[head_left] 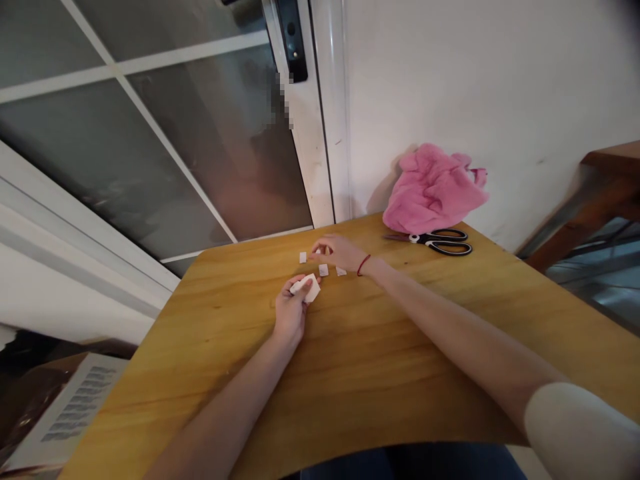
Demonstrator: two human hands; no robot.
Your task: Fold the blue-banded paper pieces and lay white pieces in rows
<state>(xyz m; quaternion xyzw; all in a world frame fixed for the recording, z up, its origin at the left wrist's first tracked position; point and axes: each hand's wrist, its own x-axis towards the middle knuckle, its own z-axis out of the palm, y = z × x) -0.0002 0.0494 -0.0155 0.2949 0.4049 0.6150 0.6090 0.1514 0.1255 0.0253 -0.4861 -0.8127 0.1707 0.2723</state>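
Observation:
My left hand (pixel 291 310) is closed around a small white block of paper (pixel 307 289), with the thumb lying across its top face. Just beyond it, my right hand (pixel 337 252) reaches in from the right with bent fingers, thumb and forefinger close together. What they pinch, if anything, is too small to make out. Around these fingertips lie small white paper squares: one square (pixel 303 257) to the left, a marked square (pixel 323 270) nearer me, and another piece (pixel 341 271) below the palm. A further whitish bit shows partly behind the fingers.
The wooden table (pixel 400 373) meets a glazed door (pixel 200 133) and a white wall at its far edge. Black-handled scissors (pixel 435 240) lie at the back right, before a pink plush cloth (pixel 435 190). A printed carton (pixel 75 407) stands low at left.

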